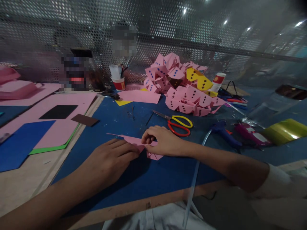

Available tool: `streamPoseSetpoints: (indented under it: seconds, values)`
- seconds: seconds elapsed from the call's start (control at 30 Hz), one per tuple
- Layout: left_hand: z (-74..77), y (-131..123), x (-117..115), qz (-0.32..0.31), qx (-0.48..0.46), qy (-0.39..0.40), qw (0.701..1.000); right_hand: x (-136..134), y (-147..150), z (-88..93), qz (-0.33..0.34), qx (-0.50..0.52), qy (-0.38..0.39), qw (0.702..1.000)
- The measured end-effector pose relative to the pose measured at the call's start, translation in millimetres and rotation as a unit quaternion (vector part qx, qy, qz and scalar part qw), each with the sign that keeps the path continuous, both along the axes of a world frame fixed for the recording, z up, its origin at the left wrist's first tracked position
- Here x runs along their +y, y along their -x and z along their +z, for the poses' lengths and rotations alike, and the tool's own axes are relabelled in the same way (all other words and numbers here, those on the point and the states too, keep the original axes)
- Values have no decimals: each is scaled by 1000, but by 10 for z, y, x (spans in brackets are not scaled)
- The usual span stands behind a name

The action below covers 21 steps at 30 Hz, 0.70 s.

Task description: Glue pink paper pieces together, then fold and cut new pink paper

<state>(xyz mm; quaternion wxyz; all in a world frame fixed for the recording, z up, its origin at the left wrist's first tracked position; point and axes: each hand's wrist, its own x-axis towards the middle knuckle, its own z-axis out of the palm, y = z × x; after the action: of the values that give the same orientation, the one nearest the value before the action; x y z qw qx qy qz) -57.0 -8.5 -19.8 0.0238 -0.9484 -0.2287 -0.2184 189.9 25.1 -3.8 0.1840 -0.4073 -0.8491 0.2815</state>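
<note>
Both hands meet over a pink paper piece (153,156) on the blue mat (153,183). My left hand (114,157) presses on its left part with the fingers together. At its right part, my right hand (163,140) pinches the paper between thumb and index finger, the other fingers curled. A thin pink strip sticks out beyond my left fingertips. Just behind my right hand lie scissors (178,125) with one yellow and one red handle loop, blades pointing left.
Folded pink and yellow paper shapes (163,75) are heaped at the back. A blue glue gun (226,134) and clear jar (271,105) stand right. Pink sheets (59,127) with blue, black and brown pieces lie left. A red-and-white cup (118,84) is behind.
</note>
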Motion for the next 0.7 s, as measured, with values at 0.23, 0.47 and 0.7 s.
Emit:
streamPoseSetpoints:
  seconds: [0.23,0.47,0.7]
  values:
    - [15,-7,2,-5,-4,-4,1000,37,-19,-19,16,3,-1,1000]
    - [25,-20,3,2,-5,-13,1000,26,-8,-17,10,5,-1,1000]
    - [25,-28,4,0,-12,-25,1000,51,-9,-65,7,11,-18,1000]
